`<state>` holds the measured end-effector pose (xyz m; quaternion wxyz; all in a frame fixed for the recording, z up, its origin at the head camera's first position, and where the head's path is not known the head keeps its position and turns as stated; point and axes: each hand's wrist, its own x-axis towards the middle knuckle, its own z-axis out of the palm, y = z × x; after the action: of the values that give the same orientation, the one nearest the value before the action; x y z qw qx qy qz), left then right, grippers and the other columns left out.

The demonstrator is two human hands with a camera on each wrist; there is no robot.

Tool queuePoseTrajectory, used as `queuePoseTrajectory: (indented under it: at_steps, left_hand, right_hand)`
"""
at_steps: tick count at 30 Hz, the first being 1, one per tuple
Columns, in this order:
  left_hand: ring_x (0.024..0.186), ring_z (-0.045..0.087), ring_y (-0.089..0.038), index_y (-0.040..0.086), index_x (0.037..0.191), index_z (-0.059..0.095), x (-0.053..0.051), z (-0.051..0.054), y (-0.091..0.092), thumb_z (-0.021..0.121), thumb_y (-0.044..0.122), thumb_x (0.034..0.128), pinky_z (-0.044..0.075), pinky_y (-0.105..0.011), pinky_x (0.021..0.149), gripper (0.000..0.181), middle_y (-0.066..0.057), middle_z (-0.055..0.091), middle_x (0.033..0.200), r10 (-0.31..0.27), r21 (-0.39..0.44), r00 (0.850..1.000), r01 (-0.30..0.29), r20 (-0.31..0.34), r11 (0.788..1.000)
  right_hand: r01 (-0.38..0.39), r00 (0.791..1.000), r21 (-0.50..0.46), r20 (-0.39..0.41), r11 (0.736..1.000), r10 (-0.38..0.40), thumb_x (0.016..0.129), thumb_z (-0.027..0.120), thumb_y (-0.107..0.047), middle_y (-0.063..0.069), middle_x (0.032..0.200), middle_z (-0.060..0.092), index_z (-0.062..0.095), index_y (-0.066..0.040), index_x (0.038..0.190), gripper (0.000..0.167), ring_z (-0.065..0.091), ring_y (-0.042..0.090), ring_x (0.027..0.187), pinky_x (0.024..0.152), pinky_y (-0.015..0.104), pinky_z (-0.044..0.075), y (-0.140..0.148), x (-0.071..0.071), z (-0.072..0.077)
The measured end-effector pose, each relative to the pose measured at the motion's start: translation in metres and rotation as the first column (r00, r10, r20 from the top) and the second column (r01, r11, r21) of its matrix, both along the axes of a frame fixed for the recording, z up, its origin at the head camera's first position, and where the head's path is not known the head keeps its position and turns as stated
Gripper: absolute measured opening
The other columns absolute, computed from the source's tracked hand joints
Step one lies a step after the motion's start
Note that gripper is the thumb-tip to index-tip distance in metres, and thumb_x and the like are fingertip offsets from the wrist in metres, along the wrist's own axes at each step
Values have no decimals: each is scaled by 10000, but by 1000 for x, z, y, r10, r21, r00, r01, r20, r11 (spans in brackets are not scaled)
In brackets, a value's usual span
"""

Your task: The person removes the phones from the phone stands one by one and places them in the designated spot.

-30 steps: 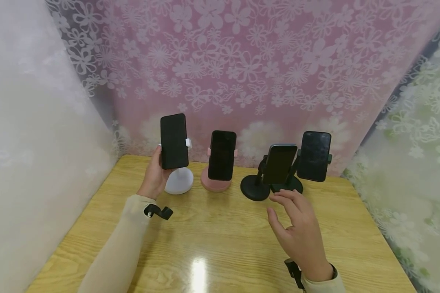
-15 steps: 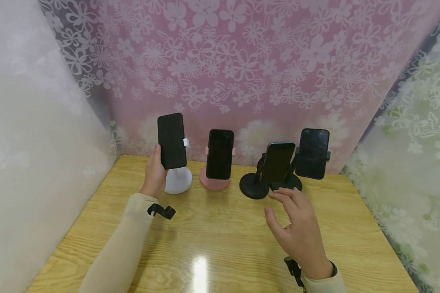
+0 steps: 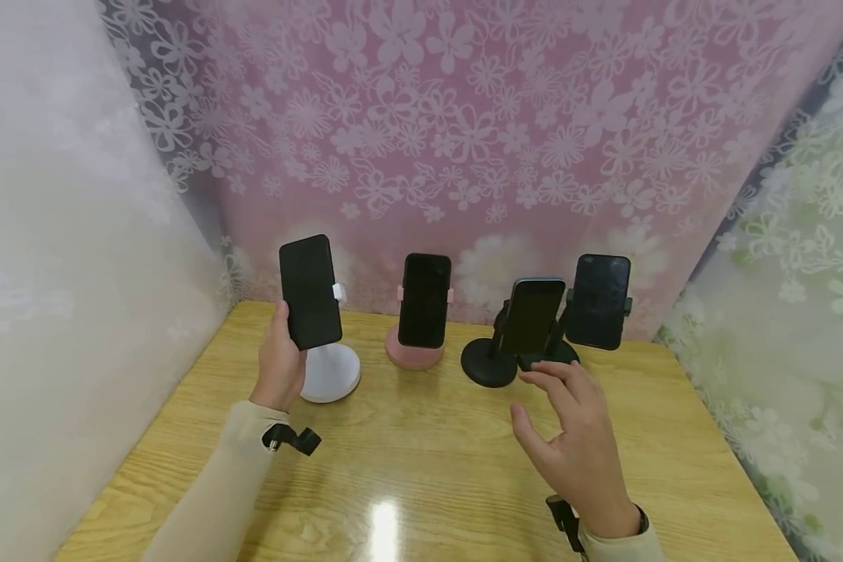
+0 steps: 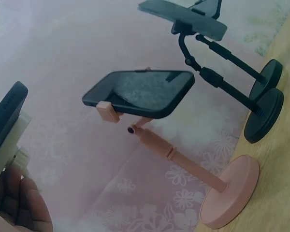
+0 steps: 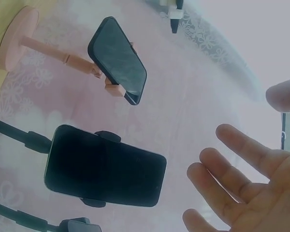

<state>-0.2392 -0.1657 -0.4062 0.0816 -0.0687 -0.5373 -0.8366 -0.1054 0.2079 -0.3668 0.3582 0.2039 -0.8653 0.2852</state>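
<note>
My left hand (image 3: 281,365) grips a black phone (image 3: 311,293), its thumb along the phone's left edge. That phone sits tilted in the clamp of a white phone stand (image 3: 332,375). In the left wrist view, curled fingers (image 4: 36,205) lie behind the phone, by the white clamp. Whether the white base touches the table cannot be told. My right hand (image 3: 574,449) hovers, fingers spread and bent slightly, holding nothing. Just beyond it is a phone (image 3: 534,316) in a black stand (image 3: 488,363).
A pink stand (image 3: 413,355) holding a phone (image 3: 425,300) stands in the middle. Behind the black stand, a dark green stand (image 3: 569,353) carries another phone (image 3: 599,302). The wooden table (image 3: 421,437) ends at a pink flowered curtain (image 3: 464,156).
My left hand has drawn the phone and white stand left and nearer to me, leaving a wider gap to the pink stand. The right hand has hardly moved.
</note>
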Motion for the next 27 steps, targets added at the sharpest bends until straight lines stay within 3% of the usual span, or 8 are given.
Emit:
queuePoseTrajectory:
  at_steps: [4,10,16,19,22,27]
  left_hand:
    - [1438,380,-102,165,1649,212,17,8,-1,259,537,1109,374,-250,1104,657,27,262,1658,-22,7,1000,22,-16,1000]
    - [1184,538,-105,124,1533,378,44,28,5,301,561,1096,473,-236,952,623,9,434,1456,-64,-19,994,62,-89,998]
    - [1418,416,-76,47,1611,269,70,44,20,301,532,1111,380,-250,1130,697,30,355,1591,-124,-73,980,114,-158,991]
    - [1443,401,-70,4,1624,215,81,48,30,292,521,1119,357,-254,1156,727,29,354,1609,-148,-106,975,132,-164,986]
    - [1448,407,-107,-9,1617,224,91,48,40,268,514,1126,373,-252,1148,719,-8,358,1615,-186,-161,971,162,-148,974]
    - [1523,297,-263,-1,1620,226,106,40,60,242,484,1139,285,-388,1223,683,-118,281,1668,-212,-280,971,175,-107,944]
  right_hand:
    - [-4,1000,-10,-4,1000,4,827,785,-104,108,1241,644,728,-74,1175,354,574,355,1170,1128,629,324,0,0,-1]
    - [-1,1000,-46,27,999,2,819,784,-116,155,1383,566,563,-50,1417,641,522,381,1250,996,617,389,1,2,1]
    - [4,1000,-70,31,998,-2,817,781,-107,179,1402,549,494,-33,1471,719,511,380,1274,1032,575,382,1,4,3]
    - [2,1000,-70,29,998,0,821,773,-107,182,1398,549,489,-32,1473,715,511,381,1268,1037,554,379,0,5,3]
    - [-6,1000,-73,26,997,8,824,771,-99,179,1394,549,490,-37,1472,710,516,374,1257,1027,534,380,-1,5,2]
    - [-22,999,-78,26,997,24,827,774,-91,160,1394,550,494,-58,1474,706,522,348,1245,1031,458,376,-3,6,0]
